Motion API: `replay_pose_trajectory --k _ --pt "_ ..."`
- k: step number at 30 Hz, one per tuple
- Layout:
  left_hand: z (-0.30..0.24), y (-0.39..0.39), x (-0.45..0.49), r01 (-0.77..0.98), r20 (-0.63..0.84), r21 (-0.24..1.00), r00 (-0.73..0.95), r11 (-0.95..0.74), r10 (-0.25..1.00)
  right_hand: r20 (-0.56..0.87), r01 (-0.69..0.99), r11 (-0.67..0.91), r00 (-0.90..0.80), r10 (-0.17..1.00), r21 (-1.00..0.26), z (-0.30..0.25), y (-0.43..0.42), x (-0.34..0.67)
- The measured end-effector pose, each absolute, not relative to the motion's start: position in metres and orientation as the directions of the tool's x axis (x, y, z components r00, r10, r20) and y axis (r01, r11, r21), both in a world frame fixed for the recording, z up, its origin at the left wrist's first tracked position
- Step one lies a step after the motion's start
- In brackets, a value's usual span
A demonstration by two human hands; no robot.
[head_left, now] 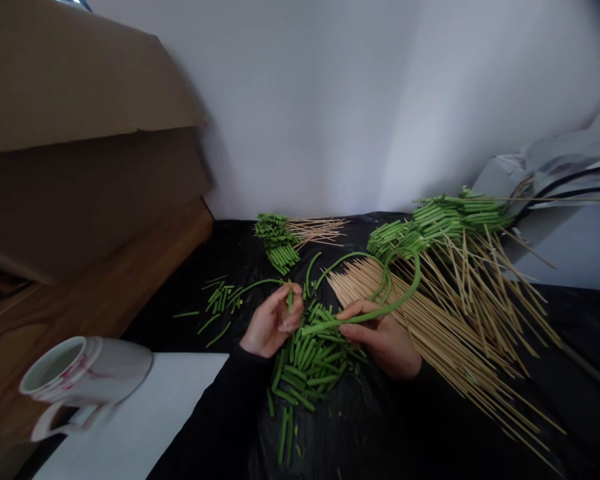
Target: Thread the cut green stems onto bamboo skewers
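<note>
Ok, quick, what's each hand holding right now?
Left hand: closed on a short green stem piece.
Right hand: closed on a long curved green stem.

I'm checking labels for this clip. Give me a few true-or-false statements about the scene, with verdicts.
1. The right hand holds a long stalk. True.
2. The left hand rests on the mug. False: it pinches a short piece; the mug stands apart, far left.
3. Cut pieces lie piled between the hands. True.
4. The skewers lie left of the left hand. False: they spread out on the right hand's side.
</note>
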State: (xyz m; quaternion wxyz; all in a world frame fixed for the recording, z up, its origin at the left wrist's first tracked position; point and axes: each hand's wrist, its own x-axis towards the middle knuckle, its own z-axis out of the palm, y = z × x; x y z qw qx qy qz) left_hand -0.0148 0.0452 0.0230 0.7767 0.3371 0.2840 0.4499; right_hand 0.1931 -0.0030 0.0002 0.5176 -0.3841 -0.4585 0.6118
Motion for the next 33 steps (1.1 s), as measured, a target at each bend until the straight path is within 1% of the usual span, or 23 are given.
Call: replay_pose_trajectory --k 2,4,5,8,12,14,18,23,25,27,30,33 --pt "0.021 0.038 -0.007 -0.265 -0.164 0.909 0.485 0.323 0.859 0.013 -0.254 -0.033 -0.175 0.985 -0.967 0.0 -0.003 0.192" --pt "0.02 0.031 -0.001 -0.063 -0.192 0.961 0.541 0.267 0.819 0.018 -0.242 -0.027 -0.181 0.983 -0.97 0.002 -0.004 0.191" --pt "0.02 0.029 0.0 0.002 -0.197 0.971 0.566 0.238 0.8 0.019 -0.238 -0.027 -0.187 0.982 -0.971 0.002 -0.004 0.19" --pt "0.021 0.027 -0.001 0.09 -0.195 0.98 0.613 0.177 0.766 0.02 -0.233 -0.028 -0.2 0.98 -0.972 0.004 -0.004 0.191" --pt "0.023 0.03 -0.008 0.199 -0.241 0.969 0.614 0.149 0.752 0.031 -0.316 -0.025 -0.172 0.985 -0.949 0.003 -0.002 0.196" --pt "0.022 0.029 -0.009 0.195 -0.215 0.974 0.637 0.114 0.74 0.036 -0.342 -0.018 -0.153 0.988 -0.94 0.002 -0.001 0.199" --pt "0.021 0.027 -0.007 0.141 -0.175 0.984 0.68 0.108 0.712 0.034 -0.328 -0.019 -0.156 0.987 -0.945 -0.001 0.0 0.2" --pt "0.025 0.027 -0.001 0.175 -0.139 0.984 0.654 0.031 0.743 0.023 -0.293 -0.029 -0.173 0.985 -0.956 -0.003 -0.001 0.197" --pt "0.026 0.028 -0.001 0.171 -0.111 0.985 0.646 -0.002 0.755 0.021 -0.308 -0.031 -0.163 0.986 -0.951 -0.001 -0.001 0.197" --pt "0.025 0.029 -0.001 0.173 -0.103 0.985 0.628 -0.009 0.771 0.014 -0.357 -0.036 -0.137 0.99 -0.933 0.002 -0.001 0.199" --pt "0.02 0.03 -0.002 0.111 -0.112 0.992 0.554 0.06 0.825 0.006 -0.422 -0.035 -0.095 0.995 -0.906 0.005 0.0 0.201" --pt "0.014 0.031 0.001 -0.07 -0.134 0.981 0.442 0.183 0.887 0.019 -0.384 -0.013 -0.078 0.997 -0.923 0.003 0.0 0.201"
